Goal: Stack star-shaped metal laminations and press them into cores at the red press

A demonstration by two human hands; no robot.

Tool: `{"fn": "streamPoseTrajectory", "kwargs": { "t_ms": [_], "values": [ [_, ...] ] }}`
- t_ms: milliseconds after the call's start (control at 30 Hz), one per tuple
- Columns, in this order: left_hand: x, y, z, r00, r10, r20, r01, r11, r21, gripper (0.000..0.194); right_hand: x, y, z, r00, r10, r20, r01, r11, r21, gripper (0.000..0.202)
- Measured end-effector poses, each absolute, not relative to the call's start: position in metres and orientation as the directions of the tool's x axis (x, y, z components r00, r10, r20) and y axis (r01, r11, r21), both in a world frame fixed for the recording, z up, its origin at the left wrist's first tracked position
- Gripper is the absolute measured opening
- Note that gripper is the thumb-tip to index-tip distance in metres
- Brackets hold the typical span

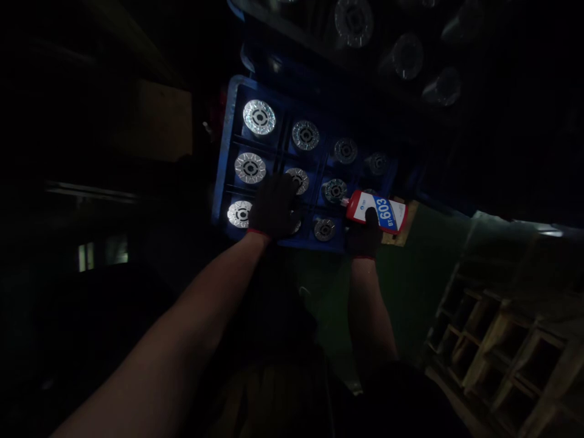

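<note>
A blue divided crate (222, 164) holds several round slotted metal parts, each in its own compartment. My left hand (274, 205), in a dark glove with a red cuff, reaches over the crate's lower left compartments. Its fingers are stretched out and seem to touch a metal part (298, 180) in the middle row; whether they press on it I cannot tell. In my right hand (364, 237), gloved alike, is a red bottle (381, 212) labelled 603, lying nearly sideways. The bottle's nozzle points left, close beside another metal part (335, 190).
Beyond the crate, more round metal parts (354, 22) stand in the dark. Stacked wooden pallets (502, 340) are at the lower right. The floor (410, 286) is green, and a brown box-like panel (165, 120) shows at left.
</note>
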State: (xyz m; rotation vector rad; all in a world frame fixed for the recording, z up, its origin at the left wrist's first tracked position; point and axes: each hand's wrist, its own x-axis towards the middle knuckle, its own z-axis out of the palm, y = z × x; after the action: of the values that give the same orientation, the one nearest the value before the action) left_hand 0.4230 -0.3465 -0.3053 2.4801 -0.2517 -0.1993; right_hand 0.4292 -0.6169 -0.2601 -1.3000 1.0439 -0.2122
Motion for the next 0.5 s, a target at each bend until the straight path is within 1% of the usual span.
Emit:
{"fn": "streamPoseTrajectory", "kwargs": {
  "t_ms": [100, 200, 267, 433, 500],
  "values": [
    [0.4235, -0.3466, -0.3051, 0.972, -0.221, -0.082, -0.126, -0.779, 0.614, 0.080, 0.4288, -0.6108, -0.2628, 0.546, -0.685, -0.481, -0.339, 0.345, -0.875, 0.042],
    [0.4237, -0.3468, -0.3049, 0.972, -0.217, -0.095, -0.111, -0.770, 0.628, 0.080, 0.4281, -0.6087, -0.2623, 0.564, -0.682, -0.466, -0.285, 0.370, -0.885, 0.045],
    [0.4235, -0.3466, -0.3050, 0.971, -0.220, -0.096, -0.112, -0.770, 0.629, 0.080, 0.4268, -0.6087, -0.2619, 0.564, -0.676, -0.475, -0.276, 0.388, -0.879, 0.047],
    [0.4229, -0.3474, -0.3085, 0.974, -0.207, -0.091, -0.105, -0.771, 0.629, 0.079, 0.4260, -0.6106, -0.2609, 0.543, -0.653, -0.528, -0.292, 0.444, -0.847, 0.042],
    [0.4233, -0.3501, -0.3096, 0.976, -0.198, -0.094, -0.097, -0.773, 0.627, 0.078, 0.4269, -0.6097, -0.2570, 0.582, -0.600, -0.549, -0.273, 0.493, -0.826, 0.046]
  ]
}}
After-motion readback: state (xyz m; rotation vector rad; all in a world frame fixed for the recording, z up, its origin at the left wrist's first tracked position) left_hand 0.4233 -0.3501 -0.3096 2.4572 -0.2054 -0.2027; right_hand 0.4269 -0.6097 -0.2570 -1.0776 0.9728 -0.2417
